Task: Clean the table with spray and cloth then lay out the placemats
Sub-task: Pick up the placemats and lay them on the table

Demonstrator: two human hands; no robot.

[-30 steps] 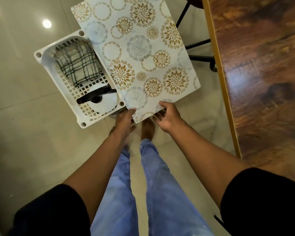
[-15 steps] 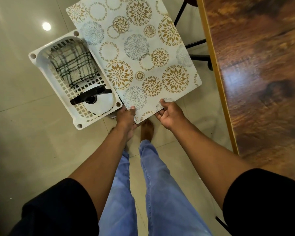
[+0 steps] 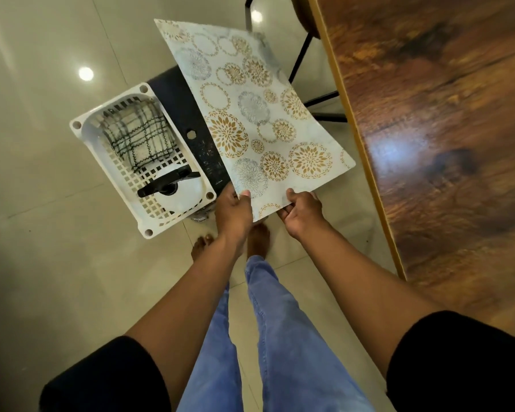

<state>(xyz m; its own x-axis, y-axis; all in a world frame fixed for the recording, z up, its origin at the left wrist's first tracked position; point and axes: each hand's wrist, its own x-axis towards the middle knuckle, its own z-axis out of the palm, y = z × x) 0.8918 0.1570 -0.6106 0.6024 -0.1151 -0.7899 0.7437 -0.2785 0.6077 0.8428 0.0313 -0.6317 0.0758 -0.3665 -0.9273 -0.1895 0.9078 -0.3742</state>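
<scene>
A placemat (image 3: 250,114), pale with gold and grey flower circles, is held in the air by its near edge, tilted and reaching away from the fingers over a dark stool (image 3: 185,114). The left hand (image 3: 232,212) pinches the mat's near left corner, thumb on top and fingers underneath. The right hand (image 3: 302,214) grips the same near edge just to the right, its fingers (image 3: 295,196) curled over the top of the mat. The two hands sit close together, apart by a short stretch of mat edge.

Left of the left fingers, just beside them, a white plastic basket (image 3: 84,129) rests on the stool. Inside it, at the end nearest the fingers, stands a white spray bottle (image 3: 179,197) with a black trigger head. At the far end lies a folded cloth (image 3: 137,138) with a dark check pattern.

Right of the right fingers runs the bench (image 3: 443,129), a glossy brown wood top with a lighter edge strip. Beyond the mat's far right corner, black metal legs (image 3: 304,52) of a seat show beside the bench edge.

Below the hands are pale floor tiles (image 3: 42,263), two bare feet and blue jeans (image 3: 280,337). Both upper arms wear black sleeves
</scene>
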